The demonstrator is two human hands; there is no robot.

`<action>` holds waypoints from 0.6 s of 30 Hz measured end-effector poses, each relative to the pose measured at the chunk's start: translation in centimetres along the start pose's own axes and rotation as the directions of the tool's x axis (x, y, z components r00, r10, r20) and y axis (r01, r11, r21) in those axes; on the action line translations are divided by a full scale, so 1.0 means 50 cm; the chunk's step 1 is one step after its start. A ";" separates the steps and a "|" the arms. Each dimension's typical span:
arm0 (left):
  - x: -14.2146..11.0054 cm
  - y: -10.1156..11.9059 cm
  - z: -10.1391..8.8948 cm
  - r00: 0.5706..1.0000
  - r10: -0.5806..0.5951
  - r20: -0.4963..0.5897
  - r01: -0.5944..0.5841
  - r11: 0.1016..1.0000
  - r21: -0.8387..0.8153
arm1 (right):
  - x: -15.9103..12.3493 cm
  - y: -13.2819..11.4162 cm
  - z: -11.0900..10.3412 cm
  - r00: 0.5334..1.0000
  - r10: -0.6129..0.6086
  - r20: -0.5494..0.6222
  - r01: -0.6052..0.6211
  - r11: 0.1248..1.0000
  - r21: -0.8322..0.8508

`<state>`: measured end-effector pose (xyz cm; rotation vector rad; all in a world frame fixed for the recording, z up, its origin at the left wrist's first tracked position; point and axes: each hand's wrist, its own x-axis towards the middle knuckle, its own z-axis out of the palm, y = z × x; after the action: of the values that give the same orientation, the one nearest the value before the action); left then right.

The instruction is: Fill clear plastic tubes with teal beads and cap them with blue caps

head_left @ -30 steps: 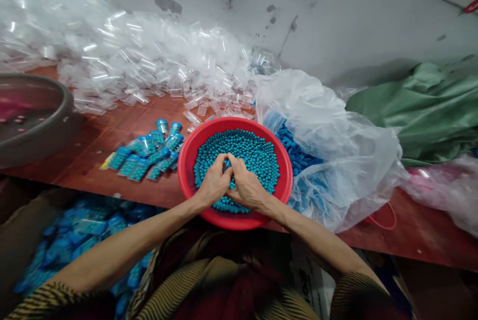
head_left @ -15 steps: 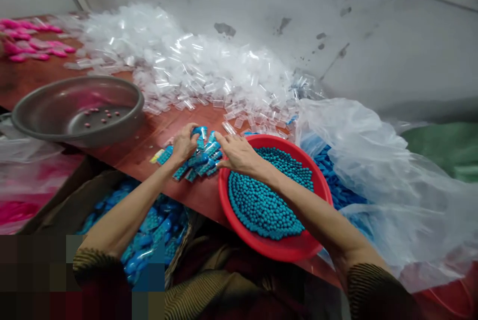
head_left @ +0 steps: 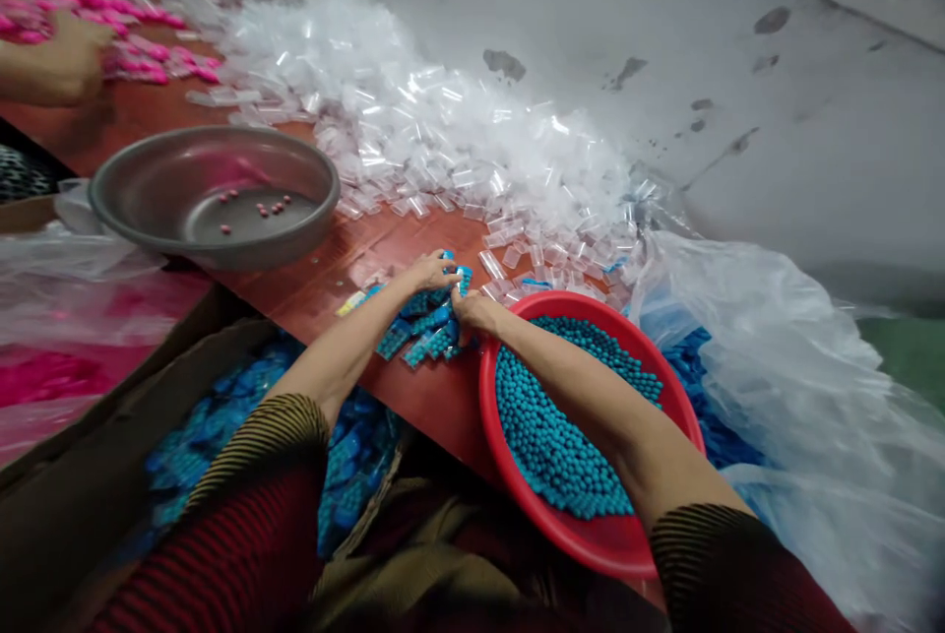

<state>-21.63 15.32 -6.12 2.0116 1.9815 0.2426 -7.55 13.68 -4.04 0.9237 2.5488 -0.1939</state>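
My left hand (head_left: 434,273) is closed at the back of a small pile of clear plastic tubes filled with blue beads (head_left: 432,323); a blue-capped tube shows at its fingertips. At the pile's right edge, my right hand (head_left: 478,311) has its fingers curled in against a tube of blue beads (head_left: 464,277). The two hands almost meet. Under my right forearm stands a red basin (head_left: 491,416) full of loose blue beads (head_left: 561,456).
Empty clear tubes (head_left: 443,131) are heaped along the wall. A grey basin (head_left: 214,254) holds a few pink beads. Below the table edge, a cardboard box (head_left: 110,426) contains filled blue tubes. Another person's hand (head_left: 74,57) is among pink pieces (head_left: 148,62). Plastic bagging (head_left: 783,348) lies right.
My hands have drawn together over the pile, and my right hand's spread fingers have curled in. The view has shifted left, bringing the other person's hand into sight.
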 end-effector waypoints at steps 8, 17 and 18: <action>-0.111 -0.043 0.008 0.999 0.052 0.013 -0.052 0.999 0.018 | -0.041 -0.071 -0.014 0.986 -0.161 0.043 0.165 0.978 -0.127; -0.348 -0.135 0.000 0.998 -0.049 -0.027 0.049 0.999 0.003 | -0.064 -0.238 0.026 0.901 -0.426 -0.080 0.410 0.897 -0.164; -0.379 -0.143 0.000 0.997 -0.069 -0.040 0.068 0.998 -0.011 | -0.070 -0.260 0.032 0.898 -0.431 -0.091 0.414 0.896 -0.158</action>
<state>-28.97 -3.55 -6.75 1.9438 2.0656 0.2787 -12.89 1.20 -4.09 0.3257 2.8102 -0.0899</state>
